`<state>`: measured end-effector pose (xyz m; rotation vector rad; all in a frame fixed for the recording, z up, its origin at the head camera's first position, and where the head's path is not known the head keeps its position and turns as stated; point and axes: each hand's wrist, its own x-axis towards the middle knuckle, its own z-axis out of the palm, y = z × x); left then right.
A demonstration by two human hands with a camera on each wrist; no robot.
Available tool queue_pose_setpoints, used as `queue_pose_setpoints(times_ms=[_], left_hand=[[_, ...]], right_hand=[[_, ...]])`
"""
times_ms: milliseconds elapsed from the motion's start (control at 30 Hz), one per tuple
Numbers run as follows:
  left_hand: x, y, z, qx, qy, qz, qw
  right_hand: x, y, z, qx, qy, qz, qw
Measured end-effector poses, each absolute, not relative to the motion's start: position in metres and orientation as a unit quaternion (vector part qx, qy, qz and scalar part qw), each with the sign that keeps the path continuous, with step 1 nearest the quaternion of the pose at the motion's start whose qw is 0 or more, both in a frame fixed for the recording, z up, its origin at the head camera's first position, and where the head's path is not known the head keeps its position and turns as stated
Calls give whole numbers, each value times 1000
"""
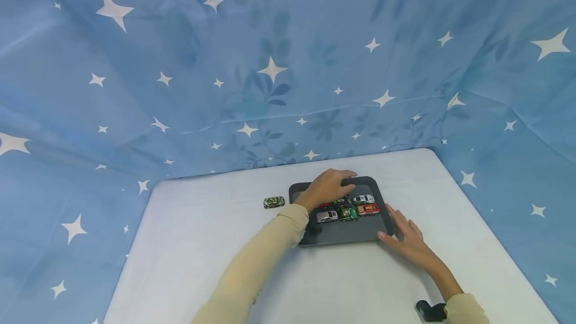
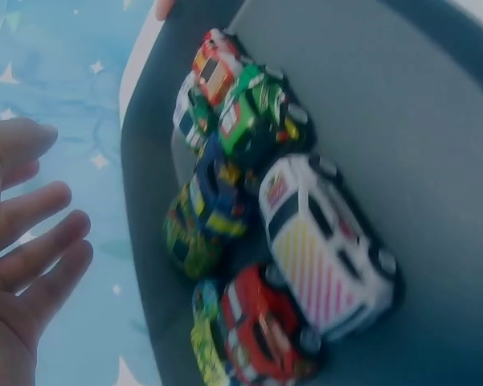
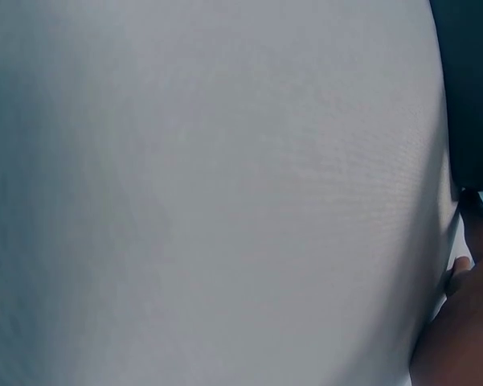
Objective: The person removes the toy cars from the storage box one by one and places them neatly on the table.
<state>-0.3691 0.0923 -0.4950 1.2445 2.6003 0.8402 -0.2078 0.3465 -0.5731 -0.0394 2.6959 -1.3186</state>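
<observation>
A dark grey tray (image 1: 351, 235) on the white table holds several toy cars, lying close together. In the left wrist view these include a white car with yellow and pink stripes (image 2: 317, 261), a red car (image 2: 265, 326) and a green one (image 2: 253, 117). My left hand (image 1: 330, 187) reaches over the far left part of the tray, fingers spread loosely with nothing in them. It hides some of the cars in the head view. At the tray's near right corner, my right hand (image 1: 407, 241) touches the rim with thumb and extended fingers.
One camouflage-patterned toy car (image 1: 274, 202) stands on the table (image 1: 202, 244) left of the tray. A blue curtain with white stars (image 1: 270, 69) hangs behind and beside the table. Near the right sleeve is a black object (image 1: 430, 311).
</observation>
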Motion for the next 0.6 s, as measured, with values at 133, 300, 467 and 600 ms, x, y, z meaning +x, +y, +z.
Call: queue_pose_setpoints(times_ms=[133, 300, 467, 600], left_hand=[[-363, 102, -501, 417, 864, 271, 82], [-357, 115, -507, 416, 866, 262, 89], [-355, 129, -512, 413, 869, 257, 95], [-354, 139, -517, 398, 879, 238, 111]], right_hand=[[-206, 344, -575, -11, 899, -432, 68], [-204, 342, -578, -11, 899, -433, 67], [-205, 343, -576, -10, 898, -435, 67], [-206, 345, -575, -13, 899, -433, 66]])
